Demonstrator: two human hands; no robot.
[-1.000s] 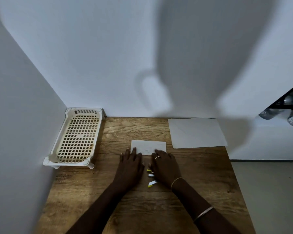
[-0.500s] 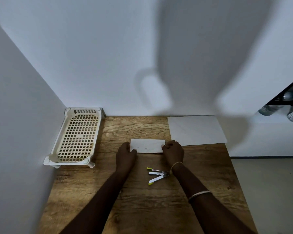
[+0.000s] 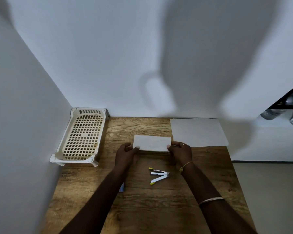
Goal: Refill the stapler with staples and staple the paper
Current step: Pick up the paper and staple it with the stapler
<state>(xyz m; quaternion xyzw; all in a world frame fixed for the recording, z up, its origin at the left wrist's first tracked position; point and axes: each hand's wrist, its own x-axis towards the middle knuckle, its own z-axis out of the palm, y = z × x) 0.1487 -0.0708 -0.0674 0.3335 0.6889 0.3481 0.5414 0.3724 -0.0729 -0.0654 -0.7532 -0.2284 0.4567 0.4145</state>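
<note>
Pinching the folded paper [image 3: 152,143] at both short ends, left hand [image 3: 125,153] and right hand [image 3: 181,152]. Stapler [image 3: 159,175] lies splayed open on desk [image 3: 142,208], nearer, closest to right grip, long axis left-right.

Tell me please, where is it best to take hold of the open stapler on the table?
Probably at the hinge end of the stapler, coming from the right with the right hand. Its arms fan apart toward the left and meet only at that metal joint, so fingers there can close one compact part.
</note>
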